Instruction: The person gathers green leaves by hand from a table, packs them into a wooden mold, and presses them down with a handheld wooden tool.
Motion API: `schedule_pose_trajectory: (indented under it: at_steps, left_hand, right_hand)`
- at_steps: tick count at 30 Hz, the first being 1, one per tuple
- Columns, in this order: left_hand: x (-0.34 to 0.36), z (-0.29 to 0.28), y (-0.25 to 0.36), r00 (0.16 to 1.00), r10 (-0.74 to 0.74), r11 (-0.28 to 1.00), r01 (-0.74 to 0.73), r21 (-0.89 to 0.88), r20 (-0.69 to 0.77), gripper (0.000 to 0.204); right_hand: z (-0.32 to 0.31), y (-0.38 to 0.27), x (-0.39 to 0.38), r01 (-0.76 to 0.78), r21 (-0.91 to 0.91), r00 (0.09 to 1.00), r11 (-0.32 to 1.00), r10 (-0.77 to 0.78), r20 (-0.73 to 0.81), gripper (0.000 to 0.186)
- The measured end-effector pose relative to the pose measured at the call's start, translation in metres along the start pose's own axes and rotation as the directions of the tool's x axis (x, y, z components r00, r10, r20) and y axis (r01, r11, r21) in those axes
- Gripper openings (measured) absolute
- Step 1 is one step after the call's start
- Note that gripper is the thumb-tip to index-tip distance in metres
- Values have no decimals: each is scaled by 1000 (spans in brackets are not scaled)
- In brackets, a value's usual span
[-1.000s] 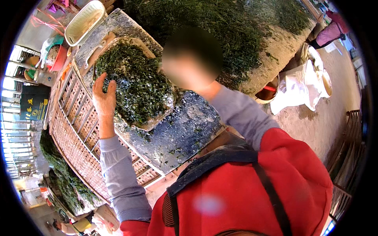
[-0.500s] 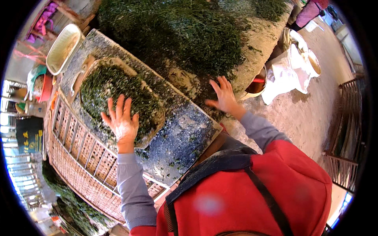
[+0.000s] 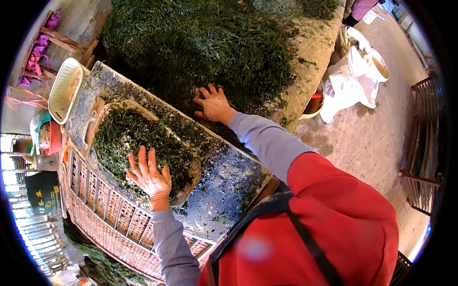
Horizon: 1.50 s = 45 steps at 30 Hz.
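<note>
My left hand (image 3: 151, 178) lies with fingers spread on the lower edge of a layer of dark green, stringy plant matter (image 3: 129, 131), flecked with white. This layer covers a wooden frame or board (image 3: 193, 174), whose handle shows at its upper left. Beneath it is a dark, speckled slab (image 3: 214, 209). My right hand (image 3: 214, 105) is open, palm down, at the near edge of a large heap of similar green strands (image 3: 200, 43) on the worktop beyond the slab. Nothing shows in either hand; what lies right under the palms is hidden.
Left of the slab stand a white plastic basket (image 3: 67, 93) and a red container (image 3: 51, 138). A woven rack (image 3: 114, 217) runs along the slab's near-left side. White sacks (image 3: 350, 78) and a bucket (image 3: 313, 107) stand right of the worktop. Another person's sleeve (image 3: 362, 8) appears at top right.
My right hand has moved left, to the near edge of the heap. My left hand has shifted slightly down and right on the green layer. The view has also shifted.
</note>
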State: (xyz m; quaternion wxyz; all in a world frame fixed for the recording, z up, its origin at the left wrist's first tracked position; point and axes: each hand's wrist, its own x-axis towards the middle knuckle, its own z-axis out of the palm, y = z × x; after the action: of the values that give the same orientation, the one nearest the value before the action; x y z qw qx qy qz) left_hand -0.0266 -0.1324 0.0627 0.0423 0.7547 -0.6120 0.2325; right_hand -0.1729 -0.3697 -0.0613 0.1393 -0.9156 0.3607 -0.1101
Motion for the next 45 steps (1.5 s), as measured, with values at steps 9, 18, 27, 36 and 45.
schedule_pose_trajectory:
  at_steps: [9,18,27,36,45]
  left_hand:
    - [-1,-4,5,999,-38,999,38,7,13,50]
    - [-3,-2,3,997,-69,997,68,-32,-23,50]
    - [0,3,3,1000,-29,1000,29,12,-2,50]
    - [-2,5,6,999,-40,999,40,35,-13,53]
    - [-6,6,8,993,-114,992,112,64,22,53]
  right_hand:
    - [3,17,-48,60,4,996,998,-60,-66,41]
    - [-18,6,-131,145,-45,953,988,-127,277,49]
    - [19,1,11,367,-42,926,929,-369,-85,52]
    - [-6,27,-37,367,147,925,919,-377,46,29]
    - [-141,103,30,-494,862,843,-112,182,507,38]
